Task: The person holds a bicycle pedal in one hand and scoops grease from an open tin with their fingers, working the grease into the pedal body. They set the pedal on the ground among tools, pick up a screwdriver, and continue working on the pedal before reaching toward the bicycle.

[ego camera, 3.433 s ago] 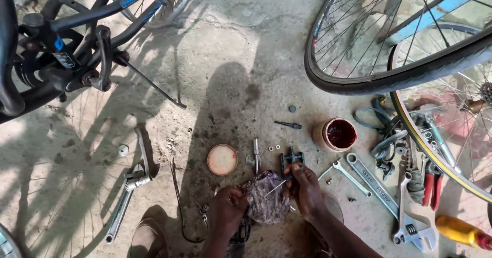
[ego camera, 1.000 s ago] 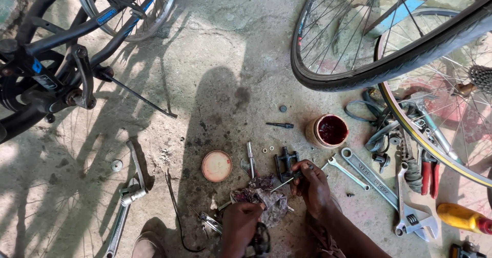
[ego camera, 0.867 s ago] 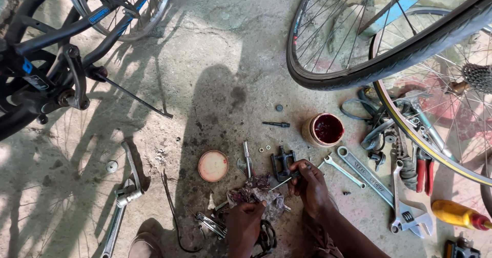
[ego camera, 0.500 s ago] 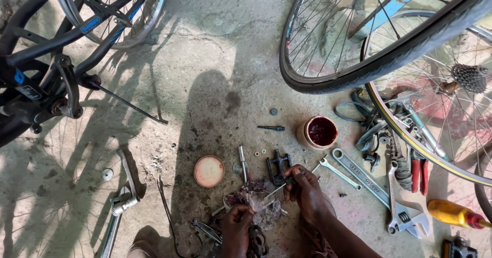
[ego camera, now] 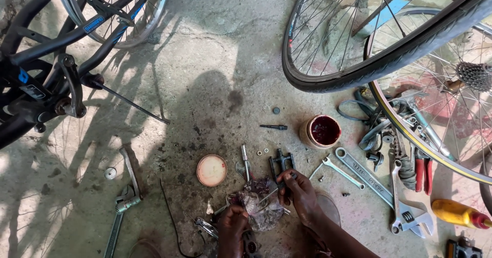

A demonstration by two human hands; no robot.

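My left hand grips one side of a crumpled, greasy plastic wrap on the concrete floor. My right hand pinches a thin metal rod that lies across the wrap, its fingers touching a black bicycle pedal just beyond. A second dark pedal lies near my left wrist. A short axle and small washers rest close to the pedal.
A round lid lies left of the wrap, an open grease tin to the right. Spanners, an adjustable wrench, red pliers and a yellow bottle lie right. Bicycle wheels and a black frame stand around; a pipe wrench lies left.
The camera has shifted, so the floor scene sits lower and more leftward. My right hand moved from the wrap's edge up toward the black pedal; my left hand stays on the wrap.
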